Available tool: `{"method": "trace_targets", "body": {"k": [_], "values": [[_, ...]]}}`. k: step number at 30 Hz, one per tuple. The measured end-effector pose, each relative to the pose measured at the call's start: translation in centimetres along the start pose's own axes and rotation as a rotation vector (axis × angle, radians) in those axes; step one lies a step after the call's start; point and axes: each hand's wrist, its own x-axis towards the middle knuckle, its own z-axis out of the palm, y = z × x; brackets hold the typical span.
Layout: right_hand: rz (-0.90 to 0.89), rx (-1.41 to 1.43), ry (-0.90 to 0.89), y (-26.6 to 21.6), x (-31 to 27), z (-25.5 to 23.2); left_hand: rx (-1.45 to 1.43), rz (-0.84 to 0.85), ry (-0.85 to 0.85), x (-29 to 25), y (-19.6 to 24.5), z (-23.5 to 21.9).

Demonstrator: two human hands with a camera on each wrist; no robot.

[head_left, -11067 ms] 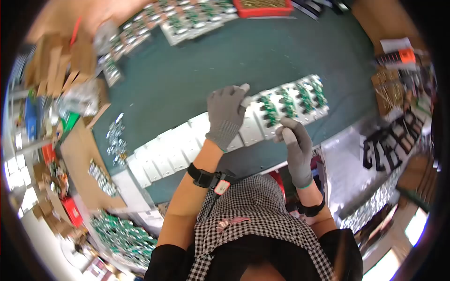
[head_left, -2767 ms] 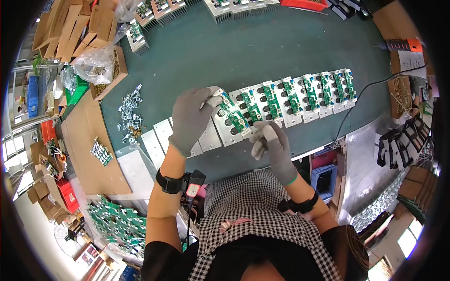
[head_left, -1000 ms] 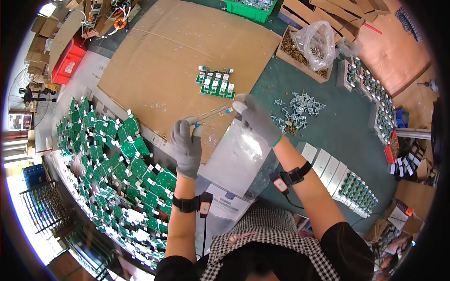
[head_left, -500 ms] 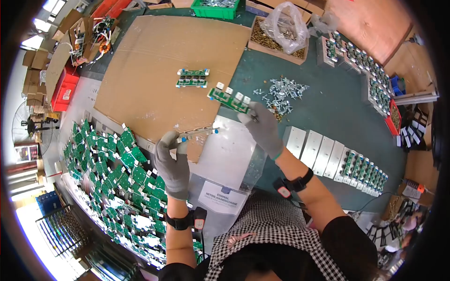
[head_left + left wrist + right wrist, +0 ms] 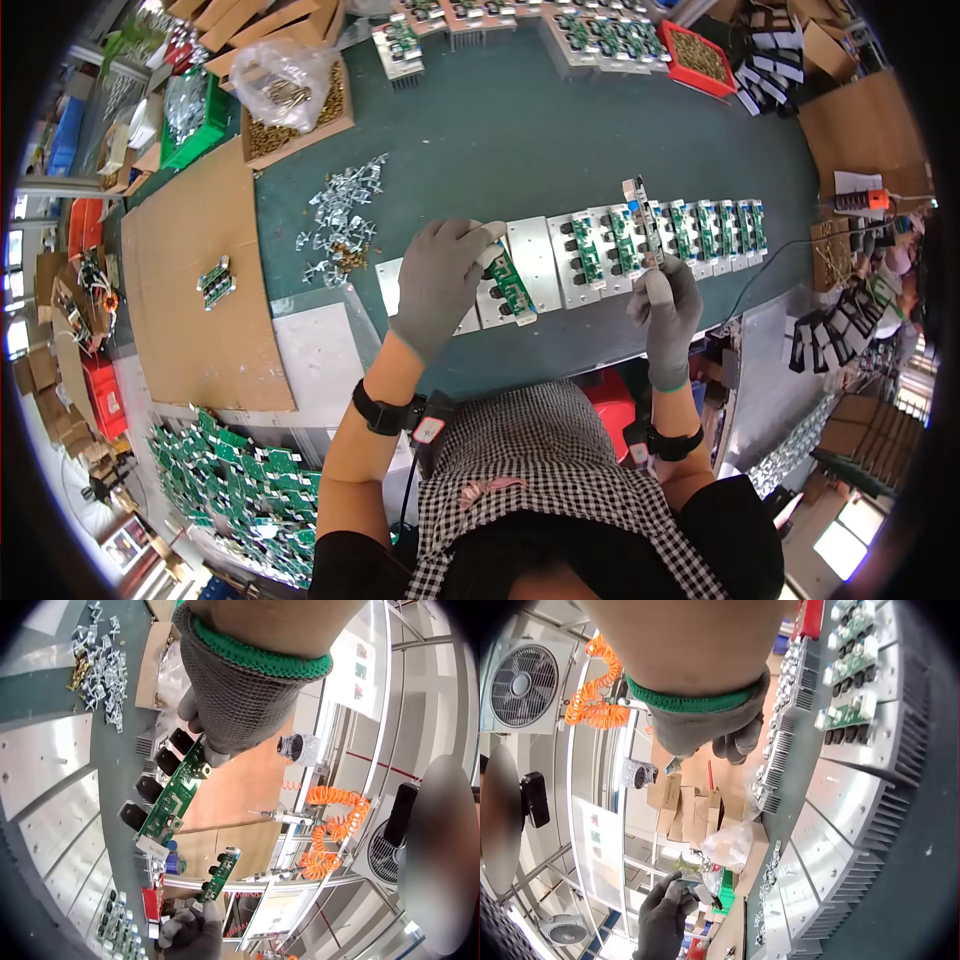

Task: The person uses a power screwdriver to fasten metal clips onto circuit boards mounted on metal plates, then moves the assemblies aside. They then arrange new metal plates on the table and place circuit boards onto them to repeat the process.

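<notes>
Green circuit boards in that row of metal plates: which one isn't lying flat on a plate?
The green circuit board pinched in the right hand, near the row's middle. It stands on edge above the silver metal plates; the others lie flat on theirs.

No legible text, label or number on anything here.

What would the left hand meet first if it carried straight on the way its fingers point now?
Most likely the bare aluminium plate right ahead of the left hand, whose fingers hold a green circuit board over the row; depth above the plates is unclear.
</notes>
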Motion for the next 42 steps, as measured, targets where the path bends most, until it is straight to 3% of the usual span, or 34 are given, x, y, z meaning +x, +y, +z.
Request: {"method": "trace_targets", "body": {"k": [7, 11, 20, 23, 25, 26, 29, 30, 34, 37, 40, 42], "values": [[0.126, 0.124, 0.001, 1.9, -0.2, -4.9, 0.174, 0.081, -0.179, 5.1, 1.6, 7.0], [0.170, 0.150, -0.034, 1.7, 0.3, -5.9, 0.250, 0.064, -0.256, 5.9, 1.4, 8.4], [0.305, 0.203, -0.194, 1.8, 0.9, -4.3, 0.180, 0.028, -0.263, 5.4, 0.6, 8.3], [0.428, 0.089, -0.352, 0.9, 0.8, -2.8, -0.443, -0.243, -0.005, 5.5, 2.5, 4.1], [0.528, 0.140, -0.498, 0.3, 0.6, -1.3, -0.567, -0.150, 0.007, 4.5, 3.2, 1.3], [0.595, 0.170, -0.574, 0.5, 0.7, -0.7, -0.484, -0.022, 0.010, 4.1, 3.9, 0.0], [0.751, 0.304, -0.703, 0.8, 0.2, 1.5, -0.142, 0.075, -0.095, 3.1, 4.4, -1.5], [0.792, 0.348, -0.715, 1.3, 0.1, 2.0, -0.146, 0.008, -0.098, 2.8, 4.3, -1.7], [0.913, 0.392, -0.746, 2.7, 0.0, 3.3, -0.083, 0.007, -0.069, 2.1, 2.8, -1.6], [0.958, 0.546, -0.749, 4.0, -0.5, 3.8, -0.052, -0.015, -0.092, 2.3, 1.5, -1.0], [1.030, 0.475, -0.587, 3.7, -1.1, 3.8, 0.002, 0.026, -0.121, 2.6, -0.6, 0.7], [0.955, 0.414, -0.589, 5.4, -1.7, 2.5, 0.103, 0.078, -0.149, 2.5, -2.1, 2.3]]}}
